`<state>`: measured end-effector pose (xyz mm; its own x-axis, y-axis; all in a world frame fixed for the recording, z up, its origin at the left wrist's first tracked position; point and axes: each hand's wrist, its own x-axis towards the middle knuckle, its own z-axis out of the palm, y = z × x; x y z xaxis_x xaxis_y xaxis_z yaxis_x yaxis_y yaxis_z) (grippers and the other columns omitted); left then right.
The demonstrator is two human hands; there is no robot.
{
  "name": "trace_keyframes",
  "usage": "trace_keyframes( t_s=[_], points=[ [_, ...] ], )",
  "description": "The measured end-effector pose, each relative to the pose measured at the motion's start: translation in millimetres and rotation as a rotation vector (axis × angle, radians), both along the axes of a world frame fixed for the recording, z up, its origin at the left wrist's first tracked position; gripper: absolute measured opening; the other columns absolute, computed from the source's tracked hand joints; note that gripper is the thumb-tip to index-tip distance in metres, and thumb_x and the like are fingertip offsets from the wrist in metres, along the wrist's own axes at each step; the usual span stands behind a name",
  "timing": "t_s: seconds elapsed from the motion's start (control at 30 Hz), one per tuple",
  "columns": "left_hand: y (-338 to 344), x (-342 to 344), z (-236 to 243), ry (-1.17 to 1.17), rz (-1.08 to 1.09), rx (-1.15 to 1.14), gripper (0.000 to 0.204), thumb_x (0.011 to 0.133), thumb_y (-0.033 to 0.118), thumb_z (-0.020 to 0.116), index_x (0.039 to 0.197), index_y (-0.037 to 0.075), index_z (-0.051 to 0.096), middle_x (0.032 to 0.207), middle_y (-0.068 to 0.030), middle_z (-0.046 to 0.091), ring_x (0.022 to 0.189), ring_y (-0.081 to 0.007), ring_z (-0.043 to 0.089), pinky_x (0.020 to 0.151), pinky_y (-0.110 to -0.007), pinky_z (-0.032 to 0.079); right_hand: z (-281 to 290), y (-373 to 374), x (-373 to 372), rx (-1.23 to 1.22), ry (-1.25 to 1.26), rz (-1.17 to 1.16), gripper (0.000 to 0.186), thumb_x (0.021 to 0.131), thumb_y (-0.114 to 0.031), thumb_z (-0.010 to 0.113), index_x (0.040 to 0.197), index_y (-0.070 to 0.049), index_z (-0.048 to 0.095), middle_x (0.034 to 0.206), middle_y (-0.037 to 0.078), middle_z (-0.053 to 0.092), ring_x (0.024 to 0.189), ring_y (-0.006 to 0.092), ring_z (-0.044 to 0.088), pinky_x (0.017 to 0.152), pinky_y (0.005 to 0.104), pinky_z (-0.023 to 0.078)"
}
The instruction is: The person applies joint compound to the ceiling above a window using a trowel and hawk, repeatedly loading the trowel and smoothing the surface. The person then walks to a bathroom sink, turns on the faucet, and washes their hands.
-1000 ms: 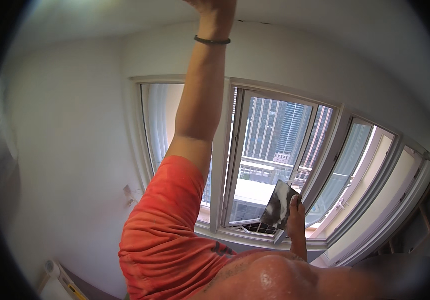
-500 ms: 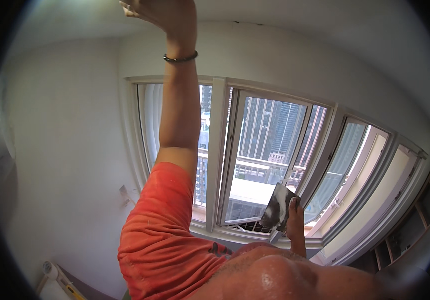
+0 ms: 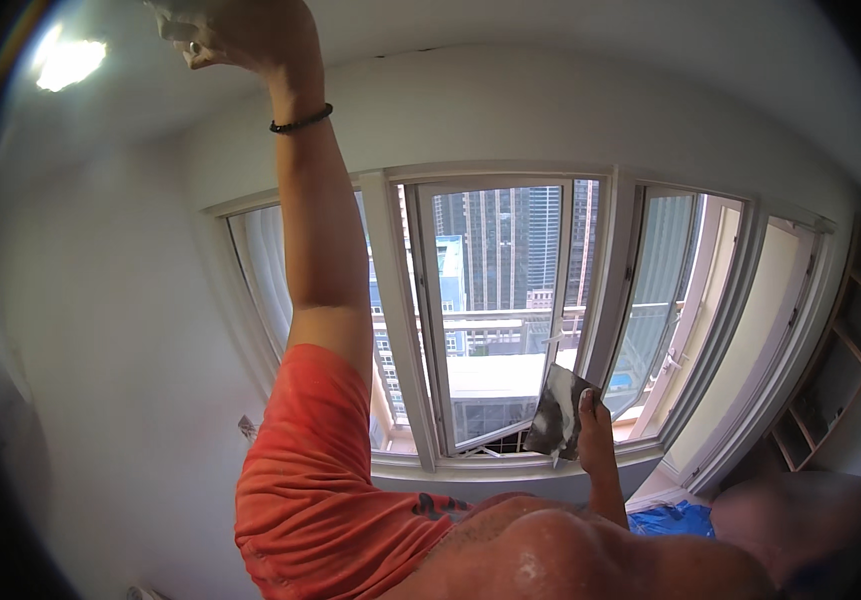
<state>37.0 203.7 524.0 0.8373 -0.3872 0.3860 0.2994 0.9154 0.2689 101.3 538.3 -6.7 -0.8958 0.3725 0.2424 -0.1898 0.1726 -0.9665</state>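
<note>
My left arm reaches up past a red fabric sleeve (image 3: 310, 430), with a dark bracelet (image 3: 300, 122) at the wrist. My left hand (image 3: 240, 35) is high against the ceiling at the top left, fingers bent; whatever it may hold is cut off or hidden. Lower right, in front of the windows, my right hand (image 3: 595, 430) grips a dark rectangular plate (image 3: 548, 410) smeared with white paste, thumb over its face.
A lit ceiling lamp (image 3: 70, 62) shines at upper left beside a white wall (image 3: 110, 320). Windows (image 3: 495, 260) with open panes face a railing and tall buildings. Wooden shelf framing (image 3: 830, 360) stands at right, above blue plastic sheeting (image 3: 670, 518).
My left hand has moved leftward along the ceiling, and the lamp has come into view. The view has shifted slightly; my right hand still holds the plate.
</note>
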Motion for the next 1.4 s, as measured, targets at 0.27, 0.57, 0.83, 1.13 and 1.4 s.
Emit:
trace_keyframes(
  t_s=[0.27, 0.57, 0.83, 1.13, 1.4],
  points=[
    [218, 28, -11, 0.115, -0.417, -0.179, 0.072, 0.093, 0.007, 0.06, 0.156, -0.001, 0.026, 0.149, -0.0256, 0.04, 0.13, -0.0437, 0.045, 0.107, -0.06, 0.033, -8, 33, 38, -0.171, 0.1, -0.135, 0.053, 0.108, -0.047, 0.044, 0.106, 0.002, 0.063, 0.081, 0.004, 0.052, 0.076, 0.0142, 0.046, 0.071, 0.0312, 0.042],
    [276, 16, -83, 0.028, -0.426, -0.615, 0.059, 0.095, 0.004, 0.051, 0.151, -0.007, 0.035, 0.128, -0.0228, 0.055, 0.109, -0.0293, 0.053, 0.099, -0.05, 0.035, -6, 28, 51, -0.269, 0.092, -0.15, 0.056, 0.108, -0.048, 0.044, 0.121, 0.003, 0.061, 0.101, 0.007, 0.063, 0.089, 0.015, 0.056, 0.083, 0.0307, 0.048],
    [0, 23, -42, 0.102, -0.166, -0.036, 0.055, 0.1, 0.009, 0.045, 0.152, -0.005, 0.031, 0.133, -0.0261, 0.049, 0.119, -0.0369, 0.05, 0.096, -0.056, 0.039, -5, 27, 21, -0.15, 0.043, 0.042, 0.054, 0.108, -0.047, 0.044, 0.118, 0.003, 0.062, 0.101, 0.006, 0.063, 0.086, 0.0148, 0.055, 0.081, 0.0332, 0.048],
    [2, 11, -13, -0.135, -0.113, -0.072, 0.067, 0.09, 0.01, 0.055, 0.144, -0.018, 0.027, 0.134, -0.0308, 0.043, 0.123, -0.0395, 0.046, 0.09, -0.053, 0.042, -23, 26, 13, -0.108, 0.051, 0.038, 0.049, 0.109, -0.043, 0.045, 0.107, 0.002, 0.063, 0.086, 0.007, 0.06, 0.08, 0.0166, 0.052, 0.078, 0.0349, 0.045],
    [172, 20, -14, -0.024, -0.343, -0.176, 0.068, 0.097, 0.017, 0.052, 0.152, -0.012, 0.023, 0.141, -0.0324, 0.041, 0.13, -0.0365, 0.041, 0.1, -0.052, 0.035, -34, 41, 51, -0.166, 0.112, -0.156, 0.046, 0.109, -0.04, 0.045, 0.103, 0.003, 0.062, 0.083, 0.004, 0.056, 0.079, 0.0136, 0.048, 0.074, 0.0319, 0.044]
  ],
)
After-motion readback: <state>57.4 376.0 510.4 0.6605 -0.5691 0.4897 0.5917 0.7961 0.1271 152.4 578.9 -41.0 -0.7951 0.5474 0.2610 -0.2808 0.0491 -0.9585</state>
